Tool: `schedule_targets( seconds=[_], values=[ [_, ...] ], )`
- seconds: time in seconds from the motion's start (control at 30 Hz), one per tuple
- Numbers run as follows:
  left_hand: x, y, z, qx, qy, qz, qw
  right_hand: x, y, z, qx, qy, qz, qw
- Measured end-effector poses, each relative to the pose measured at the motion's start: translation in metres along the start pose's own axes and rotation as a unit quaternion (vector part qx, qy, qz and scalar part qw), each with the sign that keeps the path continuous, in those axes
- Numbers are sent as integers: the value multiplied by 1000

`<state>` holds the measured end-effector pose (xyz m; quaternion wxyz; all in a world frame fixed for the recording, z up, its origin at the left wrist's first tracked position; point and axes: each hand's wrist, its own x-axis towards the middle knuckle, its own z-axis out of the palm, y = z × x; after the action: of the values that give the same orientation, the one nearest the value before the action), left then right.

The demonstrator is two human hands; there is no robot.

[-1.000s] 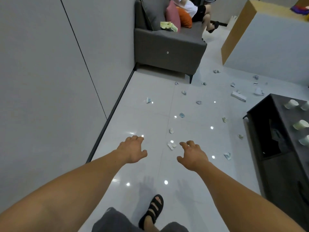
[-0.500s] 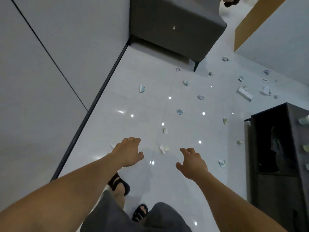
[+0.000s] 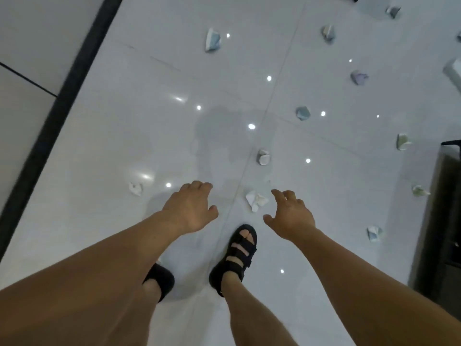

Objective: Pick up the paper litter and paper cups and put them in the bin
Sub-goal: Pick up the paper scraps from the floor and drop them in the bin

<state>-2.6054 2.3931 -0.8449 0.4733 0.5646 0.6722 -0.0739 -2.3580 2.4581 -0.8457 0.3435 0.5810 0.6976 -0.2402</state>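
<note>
Several crumpled paper scraps lie on the glossy white floor. The nearest white scrap (image 3: 256, 200) sits between my hands, just ahead of my right foot. My left hand (image 3: 190, 208) hovers to its left, fingers relaxed, holding nothing. My right hand (image 3: 290, 216) hovers just right of it, fingers spread and empty. Another white scrap (image 3: 263, 156) lies a little further ahead, a small one (image 3: 136, 188) to the left, and a bluish one (image 3: 374, 233) to the right. No bin or cup is in view.
A grey wall with a dark baseboard (image 3: 59, 106) runs along the left. A dark cabinet (image 3: 441, 221) stands at the right edge. More scraps (image 3: 302, 113) (image 3: 212, 40) (image 3: 358, 77) dot the floor ahead. My sandalled feet (image 3: 237, 255) stand below my hands.
I have stepped forward and tilted my view down, so the sofa and the cups on the cabinet have left the frame. The white scrap now lies between my empty hands.
</note>
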Motion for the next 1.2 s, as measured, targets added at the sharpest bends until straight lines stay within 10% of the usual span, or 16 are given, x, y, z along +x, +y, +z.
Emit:
schedule_targets(
  seconds=[0.6, 0.9, 1.2],
  values=[
    [183, -55, 144, -60, -3, -3, 998, 196, 5, 176, 41, 17, 24, 999],
    [65, -46, 50, -226, 42, -35, 973, 82, -110, 45, 96, 152, -344, 922],
    [-48, -102, -12, -411, 156, -119, 890, -10, -235, -27, 103, 89, -480, 867]
  ],
)
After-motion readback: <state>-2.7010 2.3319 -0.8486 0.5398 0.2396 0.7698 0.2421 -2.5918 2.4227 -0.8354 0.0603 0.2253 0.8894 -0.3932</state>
